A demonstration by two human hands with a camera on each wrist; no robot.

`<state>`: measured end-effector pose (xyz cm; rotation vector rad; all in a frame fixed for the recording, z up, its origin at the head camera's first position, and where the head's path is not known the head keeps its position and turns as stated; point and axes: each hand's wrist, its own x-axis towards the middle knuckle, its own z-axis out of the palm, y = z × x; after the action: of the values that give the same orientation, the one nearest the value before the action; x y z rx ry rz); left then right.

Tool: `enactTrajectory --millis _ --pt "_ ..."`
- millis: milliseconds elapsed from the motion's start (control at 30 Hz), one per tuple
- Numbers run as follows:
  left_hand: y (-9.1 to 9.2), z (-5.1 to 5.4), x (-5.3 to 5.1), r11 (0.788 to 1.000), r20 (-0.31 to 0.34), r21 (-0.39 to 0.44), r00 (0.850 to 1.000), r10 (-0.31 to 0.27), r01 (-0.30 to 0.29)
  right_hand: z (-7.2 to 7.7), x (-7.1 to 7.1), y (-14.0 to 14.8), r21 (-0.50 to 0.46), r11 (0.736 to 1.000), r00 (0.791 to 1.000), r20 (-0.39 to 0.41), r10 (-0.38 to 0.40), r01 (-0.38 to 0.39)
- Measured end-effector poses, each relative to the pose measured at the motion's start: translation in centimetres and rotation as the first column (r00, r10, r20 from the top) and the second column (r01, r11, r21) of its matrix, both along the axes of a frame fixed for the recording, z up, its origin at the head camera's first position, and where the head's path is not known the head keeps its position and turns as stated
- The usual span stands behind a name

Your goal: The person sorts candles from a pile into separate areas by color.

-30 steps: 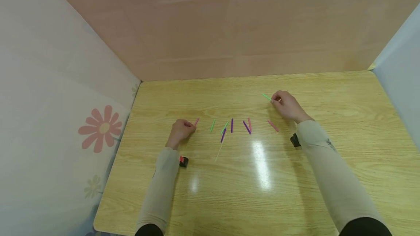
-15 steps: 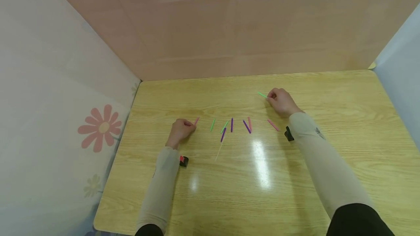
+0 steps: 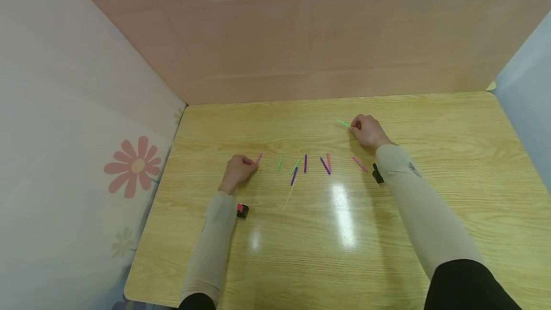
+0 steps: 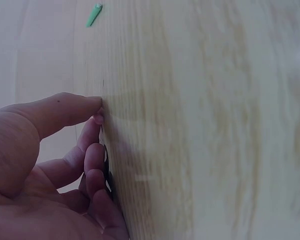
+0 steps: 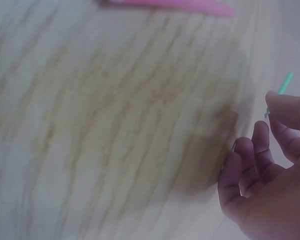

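My left hand [image 3: 239, 170] rests at the left of the sticks on the table. Its thumb and index fingertip pinch the lower end of a pink stick [image 3: 259, 158]; in the left wrist view the fingertips [image 4: 98, 106] meet, and the stick is hidden. Toward the back right, my right hand [image 3: 368, 131] pinches one end of a thin green stick [image 3: 343, 123], which points to the left. The right wrist view shows that green stick [image 5: 286, 82] poking out past the thumb. A pink stick [image 3: 359, 164] lies on the table, nearer the body than this hand.
Between the hands lie several short sticks: green [image 3: 280, 163], purple [image 3: 305, 163] and pink [image 3: 329, 162]. A second purple stick [image 3: 294, 176] touches or overlaps a green one, with a pale thin stick [image 3: 289, 198] below. The wooden table [image 3: 301, 271] meets a brown backdrop [image 3: 301, 37].
My right hand has shifted a little left and toward the back, carrying the green stick with it, then slowed. The left hand and the sticks on the table stay in place.
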<state>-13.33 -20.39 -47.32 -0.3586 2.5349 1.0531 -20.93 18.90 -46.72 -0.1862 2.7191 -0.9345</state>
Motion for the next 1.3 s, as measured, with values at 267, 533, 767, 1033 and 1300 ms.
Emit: enactTrajectory --millis 267,533,767,1033,1300 --pt "0.0 0.0 0.1 1.000 -0.030 -0.010 0.999 -0.013 0.013 -0.2 -0.4 -0.8 0.021 0.999 0.998 0.050 -0.042 0.041" --pt "0.2 0.1 0.1 1.000 -0.039 -0.020 0.999 -0.020 0.019 -0.5 -0.6 -1.0 0.037 0.996 0.995 0.064 -0.080 0.078" --pt "0.3 0.0 0.1 1.000 -0.044 -0.017 0.999 -0.012 0.012 -0.3 -0.4 -1.1 0.054 0.995 0.993 0.070 -0.091 0.087" --pt "0.2 -0.2 0.1 1.000 -0.046 -0.019 0.999 -0.013 0.012 -0.5 -0.4 -1.4 0.076 0.991 0.992 0.053 -0.114 0.110" --pt "0.3 -0.2 0.1 1.000 -0.054 -0.026 0.998 -0.016 0.015 -0.5 -0.4 -1.7 0.100 0.986 0.988 0.052 -0.142 0.137"
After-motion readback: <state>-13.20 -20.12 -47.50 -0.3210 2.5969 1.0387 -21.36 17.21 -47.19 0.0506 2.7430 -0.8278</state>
